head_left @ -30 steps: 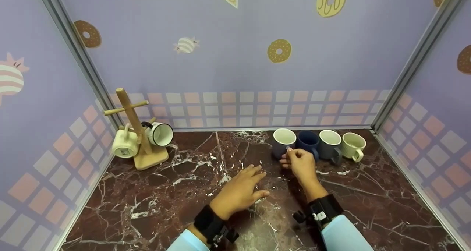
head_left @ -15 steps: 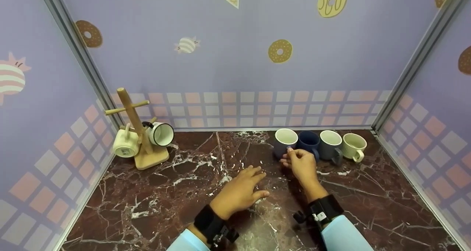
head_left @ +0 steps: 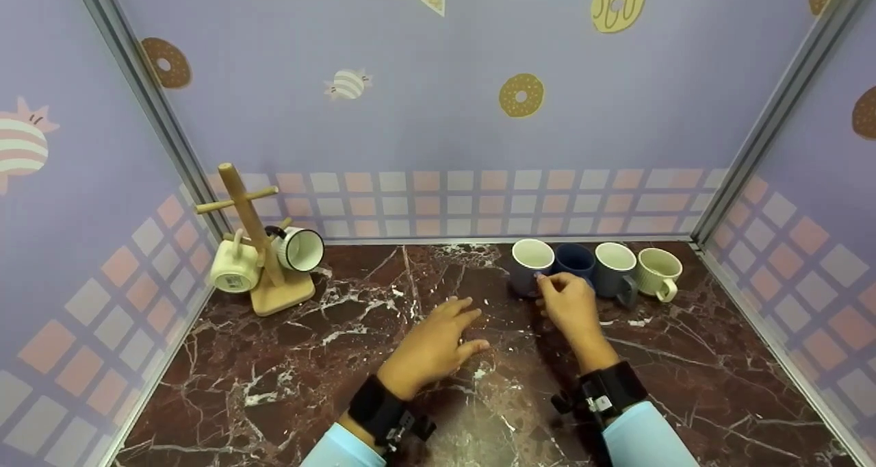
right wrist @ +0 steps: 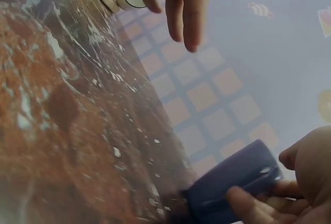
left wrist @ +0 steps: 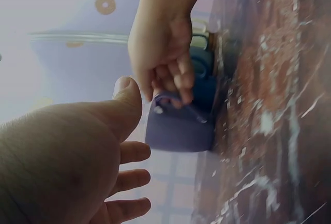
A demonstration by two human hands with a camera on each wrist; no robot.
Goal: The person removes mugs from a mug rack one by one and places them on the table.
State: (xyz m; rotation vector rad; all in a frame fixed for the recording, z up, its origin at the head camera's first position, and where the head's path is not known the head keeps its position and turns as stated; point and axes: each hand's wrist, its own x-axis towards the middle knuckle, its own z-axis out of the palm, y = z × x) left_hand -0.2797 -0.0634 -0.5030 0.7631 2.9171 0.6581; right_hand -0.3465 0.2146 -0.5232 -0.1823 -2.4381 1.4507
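A purple-grey mug with a pale inside point(head_left: 525, 282) stands at the left end of a row of mugs by the back wall. My right hand point(head_left: 571, 307) pinches its handle point(left wrist: 178, 103), with fingers curled at the loop in the left wrist view. In the right wrist view the mug point(right wrist: 227, 180) lies between thumb and fingers, partly out of frame. My left hand point(head_left: 426, 349) hovers over the table's middle, fingers spread and holding nothing. Close beside the purple mug is a dark blue mug point(head_left: 573, 258), partly hidden by my right hand.
Further right stand a grey mug point(head_left: 609, 282) and a ribbed cream mug point(head_left: 655, 275). At the left, a wooden mug tree point(head_left: 270, 292) bears a pale yellow mug point(head_left: 233, 273) and a white mug with a black rim point(head_left: 303, 249). Patterned walls enclose the marbled table point(head_left: 308, 385).
My left hand has shifted slightly left and back toward me. The right hand has moved a little to the right at the mug's handle. The mugs stand almost where they were.
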